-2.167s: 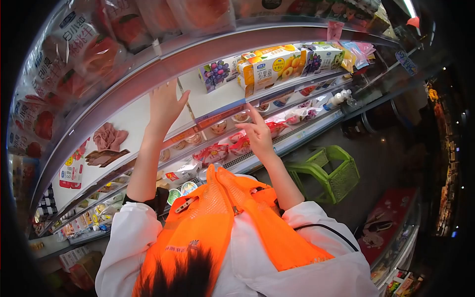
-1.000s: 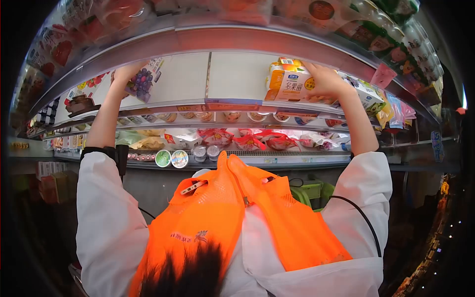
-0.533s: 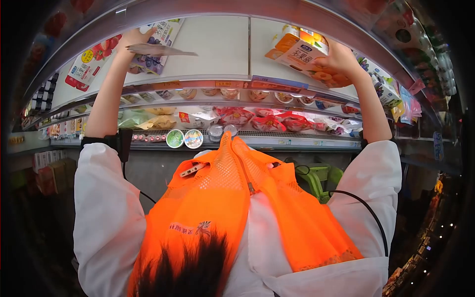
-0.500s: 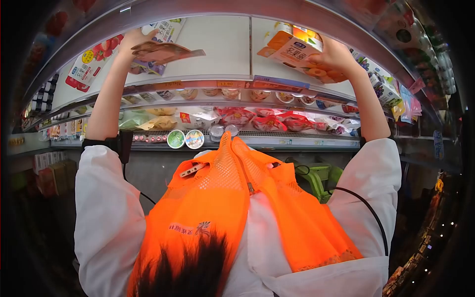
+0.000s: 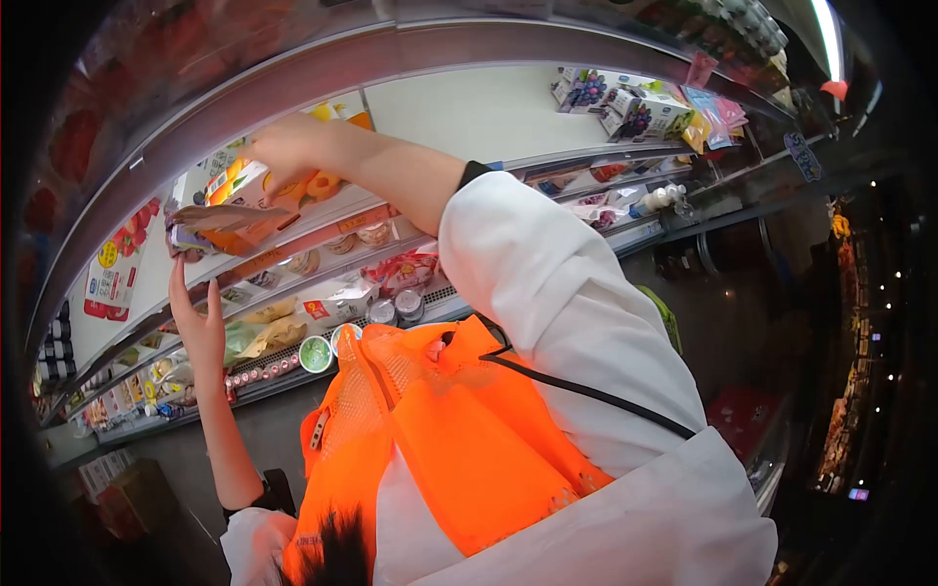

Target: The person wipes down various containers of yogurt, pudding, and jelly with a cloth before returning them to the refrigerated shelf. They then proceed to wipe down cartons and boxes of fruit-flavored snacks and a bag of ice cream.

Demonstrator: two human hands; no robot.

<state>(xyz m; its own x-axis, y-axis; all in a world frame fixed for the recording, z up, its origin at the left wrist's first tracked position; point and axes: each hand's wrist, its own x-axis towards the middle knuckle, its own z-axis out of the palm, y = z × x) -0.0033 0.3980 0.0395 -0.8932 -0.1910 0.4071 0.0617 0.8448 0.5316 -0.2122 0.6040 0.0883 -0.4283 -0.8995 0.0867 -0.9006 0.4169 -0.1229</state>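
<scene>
My right hand (image 5: 293, 151) reaches across to the left over the upper shelf, its fingers closed on an orange-and-white carton pack (image 5: 318, 186) with fruit pictures. In front of that pack a brown cardboard flap (image 5: 230, 217) sticks out, beside a purple-marked carton (image 5: 183, 239). Below the purple carton, at the shelf's front edge, my left hand (image 5: 198, 327) is raised with its fingers spread and nothing held. A white-and-red strawberry carton (image 5: 112, 269) lies farther left on the same shelf.
Grape-pictured cartons (image 5: 640, 112) and pastel pouches (image 5: 718, 117) stand at the shelf's right end. Price labels line the front rail (image 5: 322, 234). Lower tiers hold cups, red bags (image 5: 403, 269) and a green-lidded tub (image 5: 316, 354). A cardboard box (image 5: 142, 498) sits at lower left.
The view has turned and shifted. My right hand has carried the orange pack left, beside the other cartons. My left hand has let go of its carton and dropped to the shelf's front edge.
</scene>
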